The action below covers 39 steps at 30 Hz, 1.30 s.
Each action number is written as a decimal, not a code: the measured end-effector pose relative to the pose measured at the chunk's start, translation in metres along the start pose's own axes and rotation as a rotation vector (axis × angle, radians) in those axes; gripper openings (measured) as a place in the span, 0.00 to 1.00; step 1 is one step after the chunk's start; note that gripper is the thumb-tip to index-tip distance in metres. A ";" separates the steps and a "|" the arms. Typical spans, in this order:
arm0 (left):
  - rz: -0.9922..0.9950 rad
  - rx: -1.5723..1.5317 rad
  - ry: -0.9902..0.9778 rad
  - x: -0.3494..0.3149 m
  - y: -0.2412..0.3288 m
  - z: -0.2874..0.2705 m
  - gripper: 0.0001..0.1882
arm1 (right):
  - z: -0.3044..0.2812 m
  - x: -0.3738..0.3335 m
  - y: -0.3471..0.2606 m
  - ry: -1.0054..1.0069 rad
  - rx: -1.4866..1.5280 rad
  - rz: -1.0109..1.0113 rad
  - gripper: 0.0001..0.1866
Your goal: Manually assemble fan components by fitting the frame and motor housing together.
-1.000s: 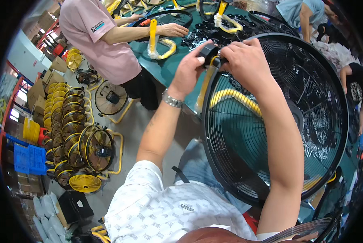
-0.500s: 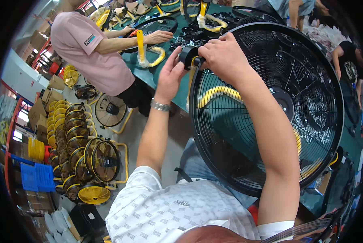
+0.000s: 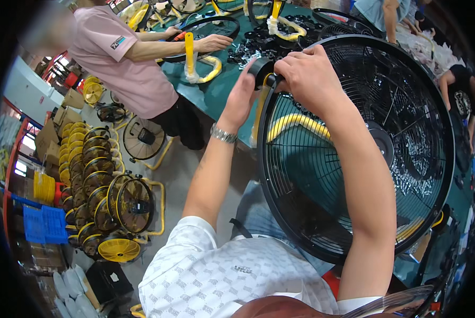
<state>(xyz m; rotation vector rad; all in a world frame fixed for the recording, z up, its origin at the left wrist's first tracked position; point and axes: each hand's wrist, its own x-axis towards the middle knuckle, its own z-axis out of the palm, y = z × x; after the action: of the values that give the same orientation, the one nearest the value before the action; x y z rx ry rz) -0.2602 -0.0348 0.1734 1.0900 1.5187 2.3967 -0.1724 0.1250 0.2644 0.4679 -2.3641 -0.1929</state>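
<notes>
A large round black fan point(image 3: 387, 142) with a wire grille leans upright in front of me, tilted at the table edge. My left hand point(image 3: 240, 103) is at a round black knob point(image 3: 260, 73) on the fan's upper left side, fingers stretched along it and slightly blurred. Just right of the knob, my right hand point(image 3: 310, 77) is closed over the rim, its fingertips by the knob's inner side; what lies under them is hidden. A yellow stand bracket point(image 3: 259, 114) runs down beside the rim below the knob. Through the grille shows a curved yellow tube point(image 3: 295, 124) in clear wrap.
Across the green table point(image 3: 224, 87), a co-worker in a pink shirt point(image 3: 126, 69) handles a black ring point(image 3: 211, 26). Black parts point(image 3: 253, 45) are heaped at the back. Left on the floor stand rows of yellow-and-black fans point(image 3: 97, 185) and a blue crate point(image 3: 46, 225). Others work at far right.
The view has shifted, so the fan and both hands sit slightly further right and lower. My left hand's fingers have straightened along the knob; the right hand keeps its place on the rim.
</notes>
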 end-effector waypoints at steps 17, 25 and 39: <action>0.063 0.980 -0.126 0.061 0.050 0.029 0.27 | 0.005 -0.002 0.007 0.039 0.028 0.001 0.12; 0.270 0.431 -0.068 0.017 0.047 0.026 0.15 | 0.009 -0.007 0.012 0.048 0.023 -0.026 0.12; 0.158 0.441 -0.054 0.031 0.026 0.012 0.17 | -0.069 0.039 -0.067 -0.169 0.144 -0.099 0.10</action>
<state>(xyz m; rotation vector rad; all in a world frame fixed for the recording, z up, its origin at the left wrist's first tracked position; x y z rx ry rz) -0.2686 -0.0248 0.2135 1.3861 2.0753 2.1525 -0.1336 0.0476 0.3214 0.6615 -2.5334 -0.1113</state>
